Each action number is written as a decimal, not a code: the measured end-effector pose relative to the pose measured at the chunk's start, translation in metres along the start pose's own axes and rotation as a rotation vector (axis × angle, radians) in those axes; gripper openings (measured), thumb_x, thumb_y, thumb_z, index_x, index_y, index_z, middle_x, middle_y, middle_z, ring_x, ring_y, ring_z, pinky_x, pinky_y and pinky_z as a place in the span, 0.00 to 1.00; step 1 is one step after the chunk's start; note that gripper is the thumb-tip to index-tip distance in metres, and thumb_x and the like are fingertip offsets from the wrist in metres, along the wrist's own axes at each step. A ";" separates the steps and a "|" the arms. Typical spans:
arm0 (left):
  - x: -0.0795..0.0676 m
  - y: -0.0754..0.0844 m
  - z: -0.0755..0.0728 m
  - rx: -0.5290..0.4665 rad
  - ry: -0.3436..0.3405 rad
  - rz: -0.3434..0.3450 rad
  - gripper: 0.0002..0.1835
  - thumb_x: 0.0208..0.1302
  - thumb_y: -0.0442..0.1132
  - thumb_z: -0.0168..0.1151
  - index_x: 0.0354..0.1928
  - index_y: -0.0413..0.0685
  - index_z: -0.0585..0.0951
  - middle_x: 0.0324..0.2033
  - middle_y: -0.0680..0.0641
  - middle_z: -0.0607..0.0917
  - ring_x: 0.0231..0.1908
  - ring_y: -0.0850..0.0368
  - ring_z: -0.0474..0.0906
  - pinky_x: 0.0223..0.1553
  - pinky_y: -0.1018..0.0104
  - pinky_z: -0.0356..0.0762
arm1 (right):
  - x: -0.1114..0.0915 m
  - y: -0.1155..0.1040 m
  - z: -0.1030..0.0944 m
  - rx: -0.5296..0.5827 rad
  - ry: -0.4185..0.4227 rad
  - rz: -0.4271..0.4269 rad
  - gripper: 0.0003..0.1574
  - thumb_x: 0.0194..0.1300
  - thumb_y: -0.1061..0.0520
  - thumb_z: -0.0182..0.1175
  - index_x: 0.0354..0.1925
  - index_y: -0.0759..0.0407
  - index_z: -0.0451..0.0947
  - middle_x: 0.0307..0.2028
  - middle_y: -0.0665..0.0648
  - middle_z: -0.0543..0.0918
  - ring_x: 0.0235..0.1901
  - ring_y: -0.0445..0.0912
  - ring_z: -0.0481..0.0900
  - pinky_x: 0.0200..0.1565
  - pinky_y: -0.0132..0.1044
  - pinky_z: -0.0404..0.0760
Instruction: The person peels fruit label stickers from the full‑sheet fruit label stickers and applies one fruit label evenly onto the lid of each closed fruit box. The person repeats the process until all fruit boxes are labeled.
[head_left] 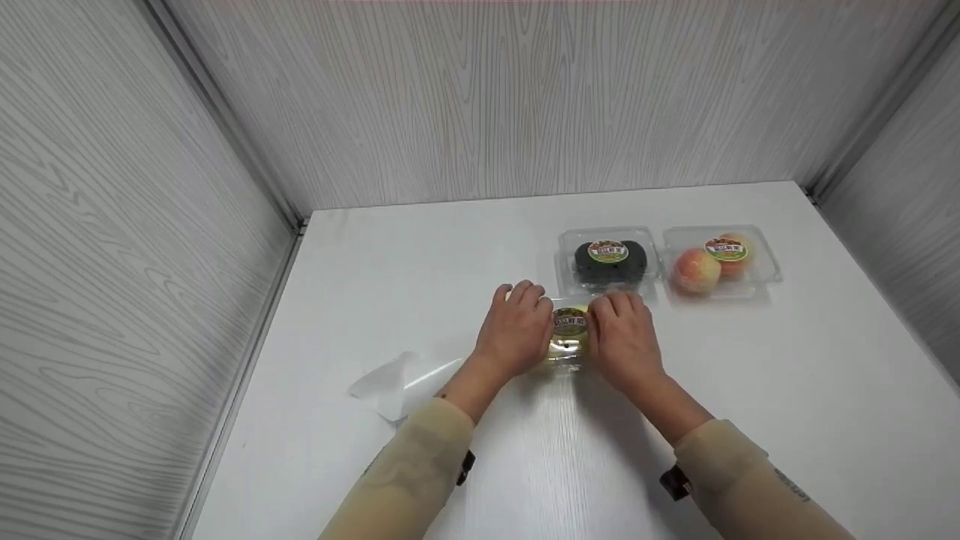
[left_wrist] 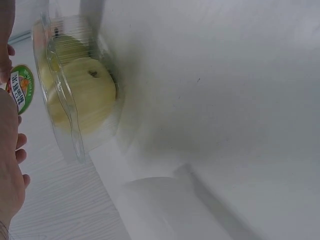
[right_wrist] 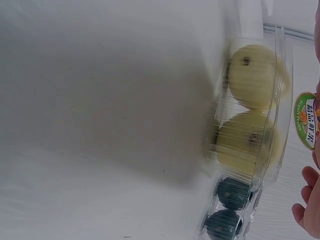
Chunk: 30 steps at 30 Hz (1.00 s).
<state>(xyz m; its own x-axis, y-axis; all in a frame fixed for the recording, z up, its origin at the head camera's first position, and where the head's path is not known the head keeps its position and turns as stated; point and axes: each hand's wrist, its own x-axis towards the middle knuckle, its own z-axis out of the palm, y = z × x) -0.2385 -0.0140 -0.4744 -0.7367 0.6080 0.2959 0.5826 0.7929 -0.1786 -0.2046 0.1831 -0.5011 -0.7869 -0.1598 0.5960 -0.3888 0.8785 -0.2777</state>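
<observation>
In the head view both hands meet over a clear plastic fruit box (head_left: 566, 362) holding pale yellow round fruits (right_wrist: 250, 75), two showing plainly in the right wrist view. An oval fruit sticker (head_left: 570, 321) with a green border is stretched between the hands, above the lid. My left hand (head_left: 517, 326) pinches its left side with curled fingers; my right hand (head_left: 624, 334) pinches its right side. Both wrist views show the sticker's printed face, with fingertips at its edge and the lid just below. Part of the box is hidden under the hands.
Behind stands a clear box of dark fruits (head_left: 611, 262), next to a box of red-yellow peaches (head_left: 697, 271); both bear oval stickers. A curled white sheet (head_left: 386, 386) lies beside my left forearm. Wood-grain panels (head_left: 480, 105) enclose the white table (head_left: 810, 390) at back and sides.
</observation>
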 end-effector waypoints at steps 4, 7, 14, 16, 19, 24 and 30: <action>0.001 -0.001 0.000 -0.006 -0.011 -0.003 0.18 0.83 0.47 0.45 0.48 0.47 0.83 0.58 0.48 0.82 0.65 0.51 0.75 0.68 0.47 0.71 | 0.000 0.000 0.000 -0.008 -0.003 -0.002 0.07 0.75 0.61 0.62 0.39 0.63 0.75 0.37 0.64 0.76 0.42 0.64 0.73 0.45 0.58 0.74; 0.002 -0.001 0.001 -0.007 -0.022 -0.007 0.18 0.83 0.48 0.45 0.48 0.47 0.83 0.59 0.47 0.82 0.66 0.50 0.74 0.68 0.47 0.71 | 0.001 0.000 0.000 -0.015 -0.008 -0.003 0.07 0.74 0.61 0.63 0.39 0.63 0.75 0.37 0.65 0.76 0.42 0.64 0.73 0.45 0.59 0.74; 0.004 -0.001 0.001 -0.018 -0.064 -0.020 0.19 0.84 0.48 0.42 0.50 0.47 0.82 0.58 0.48 0.82 0.64 0.50 0.74 0.68 0.47 0.71 | 0.003 0.001 0.000 -0.021 -0.041 0.020 0.07 0.74 0.60 0.62 0.39 0.63 0.75 0.37 0.64 0.75 0.43 0.64 0.74 0.46 0.61 0.74; 0.004 -0.001 0.001 -0.024 -0.074 -0.027 0.20 0.84 0.49 0.42 0.50 0.48 0.82 0.55 0.48 0.82 0.61 0.51 0.76 0.65 0.49 0.73 | 0.003 0.001 0.000 -0.016 -0.053 0.031 0.07 0.75 0.60 0.63 0.39 0.62 0.75 0.37 0.64 0.75 0.44 0.64 0.74 0.46 0.61 0.73; 0.004 -0.001 0.002 -0.038 -0.080 -0.043 0.20 0.84 0.50 0.43 0.51 0.48 0.83 0.53 0.48 0.82 0.57 0.51 0.76 0.58 0.51 0.76 | 0.003 0.002 0.000 -0.007 -0.074 0.048 0.07 0.75 0.59 0.63 0.39 0.62 0.75 0.38 0.64 0.76 0.45 0.64 0.73 0.47 0.61 0.73; 0.004 0.000 0.004 -0.086 -0.064 -0.083 0.19 0.84 0.50 0.46 0.51 0.48 0.84 0.55 0.48 0.81 0.59 0.50 0.75 0.56 0.51 0.75 | 0.004 0.004 0.001 0.006 -0.099 0.073 0.07 0.75 0.59 0.63 0.40 0.62 0.76 0.40 0.64 0.76 0.47 0.64 0.73 0.52 0.62 0.72; 0.005 0.000 0.004 -0.099 -0.057 -0.106 0.19 0.83 0.51 0.46 0.50 0.49 0.85 0.56 0.48 0.81 0.62 0.49 0.72 0.61 0.48 0.73 | 0.005 0.005 0.002 0.018 -0.111 0.085 0.07 0.76 0.59 0.61 0.41 0.62 0.76 0.43 0.65 0.77 0.50 0.64 0.73 0.55 0.64 0.72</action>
<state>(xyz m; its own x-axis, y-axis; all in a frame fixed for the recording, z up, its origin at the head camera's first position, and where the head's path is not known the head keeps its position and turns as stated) -0.2439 -0.0108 -0.4768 -0.8127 0.5243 0.2543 0.5291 0.8468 -0.0546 -0.2116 0.1856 -0.5009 -0.8651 -0.1342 0.4832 -0.3259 0.8828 -0.3382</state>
